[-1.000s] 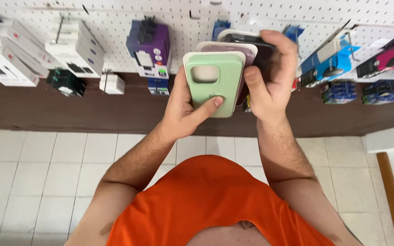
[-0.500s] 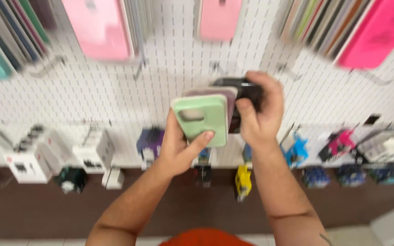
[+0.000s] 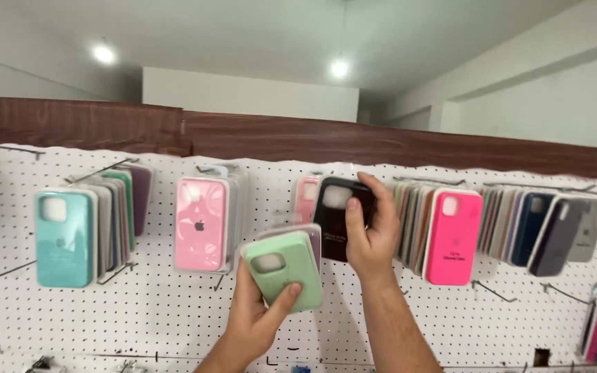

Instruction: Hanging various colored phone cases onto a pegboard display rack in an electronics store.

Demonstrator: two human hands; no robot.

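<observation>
— While we stand at the white pegboard (image 3: 174, 304), how far along are we?

— Partway, we judge. Our left hand (image 3: 257, 321) is wrapped around a small stack of packaged phone cases, the mint green case (image 3: 285, 271) in front with the thumb pressed across its lower edge, held low and just off the board.

— And the other hand?

— Our right hand (image 3: 371, 235) is closed around the black phone case (image 3: 340, 217), raised to the upper row beside the pale pink case (image 3: 307, 197) hanging behind it. We cannot tell whether its hanger hole sits on a hook or not.

— So what is left?

— The black one looks unsettled, and the green stack is in our grip, not on any peg. The rows around us hang full: teal case (image 3: 63, 238) at left, pink case (image 3: 200, 224) in the middle, hot pink case (image 3: 452, 237) at right.
</observation>
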